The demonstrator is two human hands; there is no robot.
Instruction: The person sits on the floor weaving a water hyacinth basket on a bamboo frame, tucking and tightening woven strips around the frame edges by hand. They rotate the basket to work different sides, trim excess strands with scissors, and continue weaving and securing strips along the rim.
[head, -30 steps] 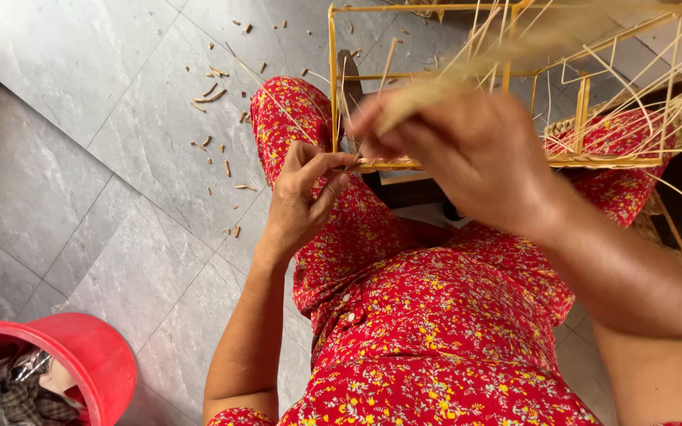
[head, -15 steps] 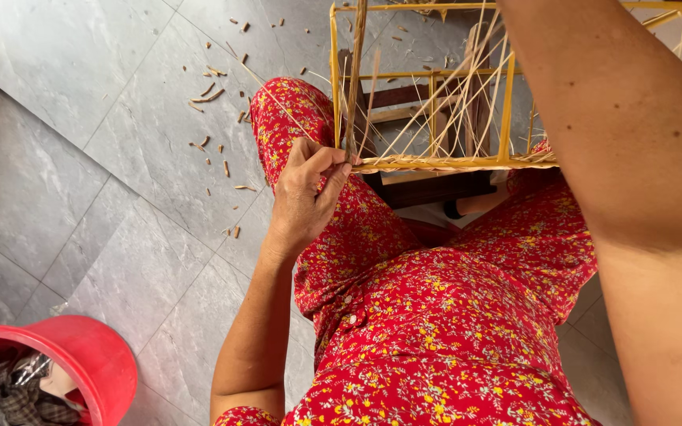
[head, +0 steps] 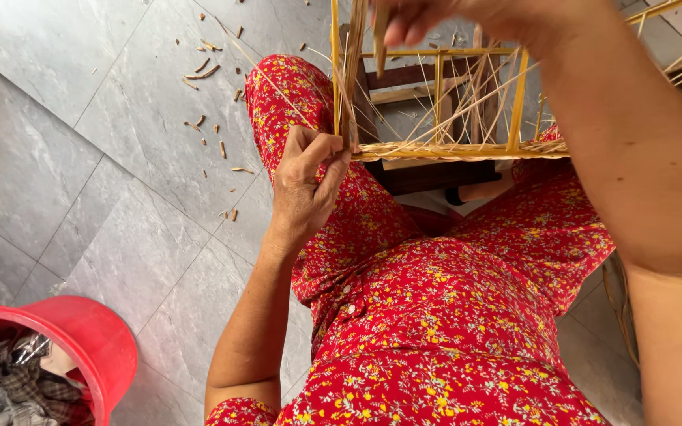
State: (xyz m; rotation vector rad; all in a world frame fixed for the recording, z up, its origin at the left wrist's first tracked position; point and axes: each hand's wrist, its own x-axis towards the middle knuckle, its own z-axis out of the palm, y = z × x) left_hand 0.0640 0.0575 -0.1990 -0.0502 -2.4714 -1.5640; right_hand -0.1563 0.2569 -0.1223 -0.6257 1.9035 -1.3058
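On the person's lap, the left hand [head: 307,185] pinches the near corner of the yellow cane frame [head: 451,148] to steady it, while the right hand [head: 436,17] above grips a thin strip [head: 380,35], drawing it taut.

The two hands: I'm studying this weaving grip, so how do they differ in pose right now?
The left hand sits low at the frame's corner, pinching thin strips; the right hand is raised at the top edge, gripping a flat strip. The left shows whole, the right partly cropped. Both are bare.

Grey marbled floor tiles [head: 80,134]
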